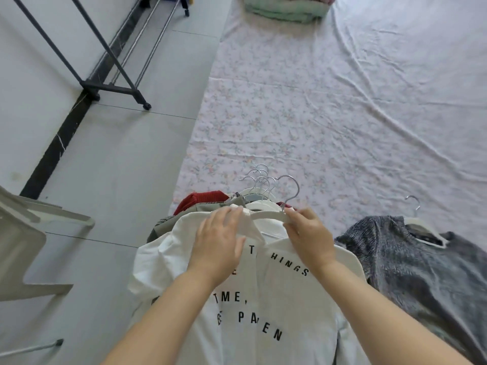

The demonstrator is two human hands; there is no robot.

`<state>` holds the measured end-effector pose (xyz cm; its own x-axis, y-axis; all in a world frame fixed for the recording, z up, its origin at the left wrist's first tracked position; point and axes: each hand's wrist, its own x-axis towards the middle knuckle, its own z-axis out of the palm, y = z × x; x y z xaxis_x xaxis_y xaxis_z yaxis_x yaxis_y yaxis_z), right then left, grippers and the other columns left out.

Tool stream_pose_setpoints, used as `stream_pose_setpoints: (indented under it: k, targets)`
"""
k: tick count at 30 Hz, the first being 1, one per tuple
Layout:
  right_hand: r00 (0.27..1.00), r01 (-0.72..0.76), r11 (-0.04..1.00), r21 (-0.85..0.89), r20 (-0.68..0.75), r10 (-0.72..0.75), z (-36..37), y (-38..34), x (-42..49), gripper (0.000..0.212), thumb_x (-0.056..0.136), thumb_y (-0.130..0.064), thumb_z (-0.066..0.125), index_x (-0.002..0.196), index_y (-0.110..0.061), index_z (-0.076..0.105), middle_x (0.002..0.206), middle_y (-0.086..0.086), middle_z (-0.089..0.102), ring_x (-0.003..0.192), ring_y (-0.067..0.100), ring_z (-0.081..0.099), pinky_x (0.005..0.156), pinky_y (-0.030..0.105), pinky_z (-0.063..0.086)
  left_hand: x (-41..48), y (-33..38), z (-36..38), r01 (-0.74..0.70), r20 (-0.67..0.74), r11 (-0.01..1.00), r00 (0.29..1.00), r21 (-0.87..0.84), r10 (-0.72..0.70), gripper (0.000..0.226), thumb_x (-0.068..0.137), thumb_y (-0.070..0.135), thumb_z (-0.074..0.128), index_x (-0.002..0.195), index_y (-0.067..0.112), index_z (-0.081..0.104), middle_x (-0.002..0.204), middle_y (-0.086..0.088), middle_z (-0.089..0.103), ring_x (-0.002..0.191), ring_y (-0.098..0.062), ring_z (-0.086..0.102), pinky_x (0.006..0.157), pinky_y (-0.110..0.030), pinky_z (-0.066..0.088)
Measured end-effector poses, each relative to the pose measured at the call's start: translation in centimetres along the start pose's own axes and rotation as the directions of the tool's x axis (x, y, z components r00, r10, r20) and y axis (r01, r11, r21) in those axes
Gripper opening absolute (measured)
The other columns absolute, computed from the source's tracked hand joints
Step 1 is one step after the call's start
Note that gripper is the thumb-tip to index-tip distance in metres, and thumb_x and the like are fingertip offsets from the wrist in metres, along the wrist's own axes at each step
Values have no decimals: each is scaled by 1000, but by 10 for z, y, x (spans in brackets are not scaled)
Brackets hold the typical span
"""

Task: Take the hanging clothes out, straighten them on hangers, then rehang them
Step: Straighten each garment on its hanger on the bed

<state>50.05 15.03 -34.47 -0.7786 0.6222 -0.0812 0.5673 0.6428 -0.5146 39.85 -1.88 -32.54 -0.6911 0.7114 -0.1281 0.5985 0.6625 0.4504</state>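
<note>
Grip: my left hand [218,241] lies flat and mostly open on the collar of the white shirt [263,312], pressing cloth rather than clasping it. My right hand [308,235] pinches closed on the white hanger [268,216] just below its metal hook.

Far left: a dark clothes rack [116,88] stands on the grey floor [118,167], well apart from the clothes. No garment shows on the part in view.

Middle: the white shirt with black lettering lies on top of a pile of clothes [208,201] at the near edge of the bed [342,114], covered in a floral sheet.

Right: one grey sweater [421,272] lies flat beside the pile, on its own white hanger.

Far end of bed: folded bedding [284,9], green and pink.

Progress: I judge the clothes are off the rack and straightening is under way. Rehanging has not begun.

Count: two hands, one white shirt, one grey sweater, one rack. About five hooks cluster above the pile; the exact number of garments beneath I cannot tell.
</note>
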Motion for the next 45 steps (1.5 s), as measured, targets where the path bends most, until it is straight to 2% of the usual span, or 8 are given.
stream_pose_setpoints:
  k: [5,13,19,23,26,36,40,45]
  targets:
    - [973,54,999,2,-225,-52,-67,-18,-66,37,71,-2,77,105,-14,71,83,6,64,65,26,63,49,33,49,-14,35,-31,-92,54,991,995,94,88,53,95,38,37,144,29,19,149,6,21,140,-15,10,113,-42,3]
    - [889,-1,999,34,-457,17,-156,3,-182,43,73,2,75,113,-11,67,80,3,59,65,19,59,48,33,52,-55,143,-37,-341,66,938,939,61,338,41,95,39,38,136,38,35,141,11,34,138,-11,15,107,-44,-17]
    - [789,-150,978,145,-578,207,-210,54,-287,45,76,-2,73,116,-19,66,84,-6,56,72,6,52,57,18,45,-116,233,-21,-576,29,817,816,-32,577,32,86,21,63,118,26,62,112,-1,61,115,-24,52,111,-52,10]
    - [670,-243,952,188,-677,305,-248,100,-370,42,72,-3,77,110,-21,69,85,-9,57,77,5,52,64,12,41,-168,307,3,-770,-12,635,637,-57,771,41,62,6,84,100,17,72,85,-6,66,77,-29,65,83,-54,48]
    - [592,-334,922,197,-718,367,-279,145,-446,41,73,-8,78,108,-28,70,83,-11,56,66,5,51,60,16,41,-226,371,29,-815,0,573,575,-85,818,42,60,6,85,99,18,73,85,-7,67,71,-29,65,69,-41,52]
    - [487,-477,877,49,-817,311,-374,285,-630,43,67,-1,80,105,-19,73,73,2,60,62,19,57,59,21,43,-386,543,131,-830,115,509,496,-229,860,45,65,0,80,106,17,71,88,-6,66,73,-31,65,61,-41,49]
    - [454,-513,858,34,-837,305,-406,345,-659,42,66,1,80,104,-16,73,73,4,61,63,23,58,59,26,46,-404,599,168,-830,167,487,457,-274,873,47,78,7,69,122,21,61,105,-6,63,92,-31,60,77,-41,47]
    - [438,-570,822,6,-844,310,-446,428,-671,41,68,1,79,105,-15,72,74,4,60,65,22,58,59,24,43,-398,677,222,-836,200,482,442,-263,875,48,94,32,45,139,40,31,132,14,42,122,-10,39,95,-22,29]
